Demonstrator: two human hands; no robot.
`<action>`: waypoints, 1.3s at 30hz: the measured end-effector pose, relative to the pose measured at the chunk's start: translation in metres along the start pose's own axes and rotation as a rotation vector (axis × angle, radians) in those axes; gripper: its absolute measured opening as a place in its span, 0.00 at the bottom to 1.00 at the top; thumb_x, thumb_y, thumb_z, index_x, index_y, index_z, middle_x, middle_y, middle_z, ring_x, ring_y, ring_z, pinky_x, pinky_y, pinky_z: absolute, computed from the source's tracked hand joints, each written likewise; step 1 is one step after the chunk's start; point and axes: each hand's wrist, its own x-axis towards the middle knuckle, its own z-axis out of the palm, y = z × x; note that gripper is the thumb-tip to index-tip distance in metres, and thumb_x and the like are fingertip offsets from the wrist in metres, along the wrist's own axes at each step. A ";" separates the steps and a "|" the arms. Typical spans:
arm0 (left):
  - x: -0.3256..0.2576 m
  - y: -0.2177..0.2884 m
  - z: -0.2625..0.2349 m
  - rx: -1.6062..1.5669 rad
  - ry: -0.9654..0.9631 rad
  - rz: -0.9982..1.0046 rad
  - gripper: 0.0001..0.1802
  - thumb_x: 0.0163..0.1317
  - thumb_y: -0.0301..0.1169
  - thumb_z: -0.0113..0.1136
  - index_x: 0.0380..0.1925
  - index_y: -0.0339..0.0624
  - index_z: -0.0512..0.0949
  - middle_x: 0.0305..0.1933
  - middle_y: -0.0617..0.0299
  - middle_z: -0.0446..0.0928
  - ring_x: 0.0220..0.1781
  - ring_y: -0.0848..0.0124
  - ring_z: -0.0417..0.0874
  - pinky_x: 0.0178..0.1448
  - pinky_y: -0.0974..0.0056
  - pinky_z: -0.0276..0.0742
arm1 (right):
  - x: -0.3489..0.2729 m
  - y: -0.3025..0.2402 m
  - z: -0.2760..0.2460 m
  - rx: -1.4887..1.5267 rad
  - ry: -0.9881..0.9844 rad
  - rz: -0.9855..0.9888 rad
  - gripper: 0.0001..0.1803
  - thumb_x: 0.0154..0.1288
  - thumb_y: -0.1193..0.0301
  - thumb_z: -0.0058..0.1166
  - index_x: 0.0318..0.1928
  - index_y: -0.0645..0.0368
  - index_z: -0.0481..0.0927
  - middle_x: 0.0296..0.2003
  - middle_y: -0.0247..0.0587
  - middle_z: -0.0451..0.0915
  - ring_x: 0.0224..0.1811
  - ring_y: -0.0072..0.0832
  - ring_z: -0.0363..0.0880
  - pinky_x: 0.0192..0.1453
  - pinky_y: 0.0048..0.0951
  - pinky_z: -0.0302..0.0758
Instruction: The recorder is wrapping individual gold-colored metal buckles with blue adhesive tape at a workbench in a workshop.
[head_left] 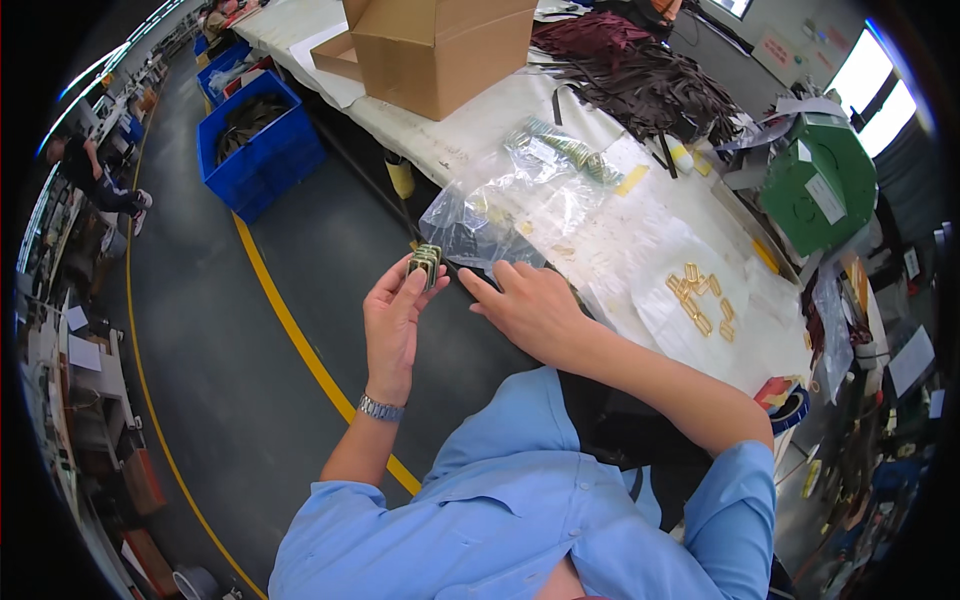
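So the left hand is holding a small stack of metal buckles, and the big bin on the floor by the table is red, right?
Not quite. The head view shows the bin on the floor is blue, not red. The rest holds: the left hand holds a small stack of metal buckles beside the table.

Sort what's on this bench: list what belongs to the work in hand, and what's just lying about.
In hand:
left hand holding stack of buckles
right hand by clear plastic bag
loose gold buckles

Lying about:
cardboard box
blue crate
green machine
dark straps
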 end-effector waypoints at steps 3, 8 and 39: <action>0.011 -0.007 -0.011 -0.009 0.000 -0.073 0.21 0.79 0.25 0.66 0.66 0.24 0.78 0.57 0.51 0.88 0.57 0.63 0.92 0.68 0.57 0.89 | 0.029 0.005 0.022 -0.138 -0.242 0.109 0.20 0.80 0.50 0.60 0.52 0.54 0.86 0.30 0.38 0.85 0.32 0.37 0.88 0.37 0.38 0.80; 0.025 -0.016 0.012 -0.013 -0.083 -0.082 0.23 0.78 0.25 0.67 0.67 0.23 0.77 0.57 0.52 0.88 0.56 0.64 0.92 0.68 0.60 0.89 | 0.047 0.034 0.008 -0.268 -0.488 0.095 0.21 0.80 0.51 0.60 0.40 0.57 0.86 0.33 0.41 0.88 0.37 0.40 0.92 0.37 0.39 0.82; 0.190 -0.137 0.140 1.556 -0.374 0.546 0.20 0.73 0.42 0.68 0.50 0.34 0.80 0.47 0.39 0.85 0.53 0.43 0.87 0.56 0.42 0.82 | -0.019 0.046 -0.012 -0.017 0.071 0.201 0.10 0.63 0.74 0.62 0.43 0.59 0.77 0.39 0.43 0.80 0.38 0.37 0.89 0.34 0.38 0.84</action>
